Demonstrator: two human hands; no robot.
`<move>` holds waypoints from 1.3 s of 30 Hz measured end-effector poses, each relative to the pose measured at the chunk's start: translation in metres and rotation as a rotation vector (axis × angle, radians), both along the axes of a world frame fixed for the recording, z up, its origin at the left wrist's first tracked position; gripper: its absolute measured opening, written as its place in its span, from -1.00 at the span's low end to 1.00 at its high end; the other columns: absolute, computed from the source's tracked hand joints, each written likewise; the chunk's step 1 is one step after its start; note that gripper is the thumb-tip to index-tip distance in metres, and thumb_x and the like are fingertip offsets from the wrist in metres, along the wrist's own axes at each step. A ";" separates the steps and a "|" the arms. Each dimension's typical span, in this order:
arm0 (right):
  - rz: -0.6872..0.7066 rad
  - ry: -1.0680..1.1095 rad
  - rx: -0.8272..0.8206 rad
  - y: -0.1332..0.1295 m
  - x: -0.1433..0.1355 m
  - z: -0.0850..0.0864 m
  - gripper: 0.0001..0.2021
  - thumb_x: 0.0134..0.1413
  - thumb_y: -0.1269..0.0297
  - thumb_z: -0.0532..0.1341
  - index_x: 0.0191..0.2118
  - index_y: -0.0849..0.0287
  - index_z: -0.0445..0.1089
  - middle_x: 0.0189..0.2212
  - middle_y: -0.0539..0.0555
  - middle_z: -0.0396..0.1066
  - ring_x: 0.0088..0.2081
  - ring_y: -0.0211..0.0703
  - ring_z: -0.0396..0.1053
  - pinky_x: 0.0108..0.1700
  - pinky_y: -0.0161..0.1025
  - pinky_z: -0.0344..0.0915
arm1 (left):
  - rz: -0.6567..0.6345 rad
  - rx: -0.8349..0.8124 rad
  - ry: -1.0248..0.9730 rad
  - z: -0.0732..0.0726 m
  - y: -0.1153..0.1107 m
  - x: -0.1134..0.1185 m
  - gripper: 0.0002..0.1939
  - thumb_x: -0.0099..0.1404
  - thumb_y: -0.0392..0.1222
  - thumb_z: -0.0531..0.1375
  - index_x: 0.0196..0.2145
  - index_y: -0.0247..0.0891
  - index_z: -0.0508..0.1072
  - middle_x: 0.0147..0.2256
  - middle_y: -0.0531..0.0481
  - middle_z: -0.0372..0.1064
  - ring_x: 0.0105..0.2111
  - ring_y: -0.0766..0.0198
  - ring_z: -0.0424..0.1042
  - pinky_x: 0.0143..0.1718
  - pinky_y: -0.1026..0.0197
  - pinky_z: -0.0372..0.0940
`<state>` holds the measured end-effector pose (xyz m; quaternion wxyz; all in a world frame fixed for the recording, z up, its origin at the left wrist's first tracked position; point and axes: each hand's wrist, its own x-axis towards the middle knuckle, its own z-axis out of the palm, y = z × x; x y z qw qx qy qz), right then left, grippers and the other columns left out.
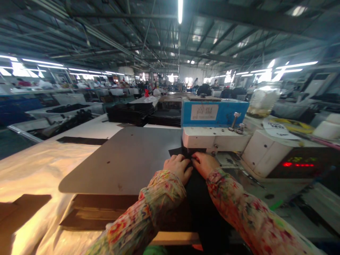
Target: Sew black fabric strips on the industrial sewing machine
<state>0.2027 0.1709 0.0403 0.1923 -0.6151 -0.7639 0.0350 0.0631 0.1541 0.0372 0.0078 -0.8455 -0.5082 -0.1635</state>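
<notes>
L hand, R hand on blk strip, can't tell finger grip, mach. just ahead, stacks beyond

Black material: long strip, dark, no pattern that I can make out. Far end lies at the white machine head; strip runs toward me, down past the table edge. To my left, a pointed black corner lies flat; whether joined, I cannot tell.
</notes>
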 end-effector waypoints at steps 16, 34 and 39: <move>0.013 -0.012 0.027 0.000 0.001 -0.002 -0.83 -0.01 0.34 0.05 -0.27 0.16 0.32 -0.35 0.04 0.40 -0.32 -0.21 0.33 -0.35 -0.36 0.15 | -0.023 0.007 -0.009 0.000 0.000 -0.002 -0.70 0.17 0.00 -0.04 -0.18 -0.07 0.30 -0.18 0.04 0.22 -0.18 0.16 0.17 -0.22 0.10 0.15; 0.013 -0.023 0.038 0.000 0.000 -0.003 -0.83 -0.01 0.33 0.05 -0.27 0.16 0.32 -0.35 0.04 0.40 -0.32 -0.21 0.33 -0.37 -0.36 0.15 | -0.032 0.026 0.000 0.000 -0.001 -0.002 -0.70 0.17 0.00 -0.04 -0.18 -0.07 0.30 -0.19 0.05 0.24 -0.19 0.18 0.18 -0.21 0.11 0.17; 0.009 -0.026 0.042 0.001 0.000 -0.003 -0.83 0.00 0.32 0.05 -0.27 0.16 0.32 -0.36 0.04 0.40 -0.33 -0.22 0.33 -0.37 -0.37 0.14 | -0.032 0.031 -0.007 0.000 0.000 -0.002 -0.72 0.17 -0.01 -0.04 -0.20 -0.07 0.31 -0.20 0.06 0.24 -0.20 0.18 0.19 -0.22 0.11 0.17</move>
